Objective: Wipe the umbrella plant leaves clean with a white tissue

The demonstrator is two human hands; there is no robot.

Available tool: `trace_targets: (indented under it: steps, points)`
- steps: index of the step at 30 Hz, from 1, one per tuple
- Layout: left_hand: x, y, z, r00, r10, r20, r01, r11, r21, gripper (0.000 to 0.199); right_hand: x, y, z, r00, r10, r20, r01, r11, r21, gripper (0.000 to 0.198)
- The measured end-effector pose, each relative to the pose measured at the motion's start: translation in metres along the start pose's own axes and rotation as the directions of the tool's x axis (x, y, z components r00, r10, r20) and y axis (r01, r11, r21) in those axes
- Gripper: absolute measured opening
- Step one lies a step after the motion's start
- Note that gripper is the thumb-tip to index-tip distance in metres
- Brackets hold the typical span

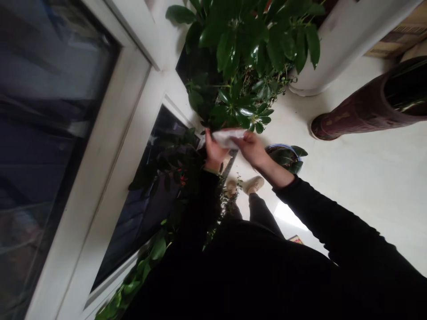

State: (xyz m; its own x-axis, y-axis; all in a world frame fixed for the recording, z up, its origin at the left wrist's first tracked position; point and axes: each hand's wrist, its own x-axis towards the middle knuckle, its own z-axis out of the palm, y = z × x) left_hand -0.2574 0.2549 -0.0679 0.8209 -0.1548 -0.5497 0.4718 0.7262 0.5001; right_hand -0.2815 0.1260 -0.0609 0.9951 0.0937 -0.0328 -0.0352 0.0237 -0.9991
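A folded white cloth [228,137], thin and slightly blurred, stretches between my two hands just below the leafy plant; whether it is paper or fabric I cannot tell. My right hand [252,149] pinches its right end between thumb and fingers. At the other end, my left hand [214,152] has the cloth against its palm and fingers, thumb pointing up. The left fingertips are partly hidden behind the cloth. Right above both hands hang the glossy green leaves [238,109] of the potted plant.
White-framed glass [110,146] runs along the left, with more plants [160,244] beside it. A small blue-rimmed pot [283,146] stands on the floor near my right forearm. Farther right are a tall dark red vase [356,106] and a white pillar-like object [343,44].
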Motion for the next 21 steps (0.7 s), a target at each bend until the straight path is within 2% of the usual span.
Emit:
trace_targets:
  steps: [3,6,12,16,21]
  points:
    - [0.003,0.006,0.0,1.0,-0.022,0.023,0.021,0.999,0.033,0.071,0.019,0.011,-0.017,0.975,-0.098,-0.2,0.09,0.995,-0.05,0.042]
    - [0.0,0.004,0.003,0.998,-0.023,0.067,0.018,0.996,0.083,0.073,0.025,0.022,-0.032,0.94,-0.174,-0.293,0.138,0.981,-0.138,0.041]
    - [0.0,-0.019,0.001,0.999,-0.045,0.005,0.044,0.995,0.092,0.069,0.001,0.028,-0.029,0.898,-0.247,-0.364,0.154,0.952,-0.265,0.036]
    - [0.006,-0.039,-0.004,0.997,-0.027,0.066,0.023,0.998,0.056,0.066,-0.012,0.037,-0.022,0.859,-0.299,-0.415,0.152,0.924,-0.352,0.038]
    - [0.004,-0.055,0.003,0.994,0.025,0.103,-0.026,1.0,0.006,0.064,-0.015,0.056,-0.013,0.855,-0.364,-0.369,0.164,0.865,-0.474,0.046]
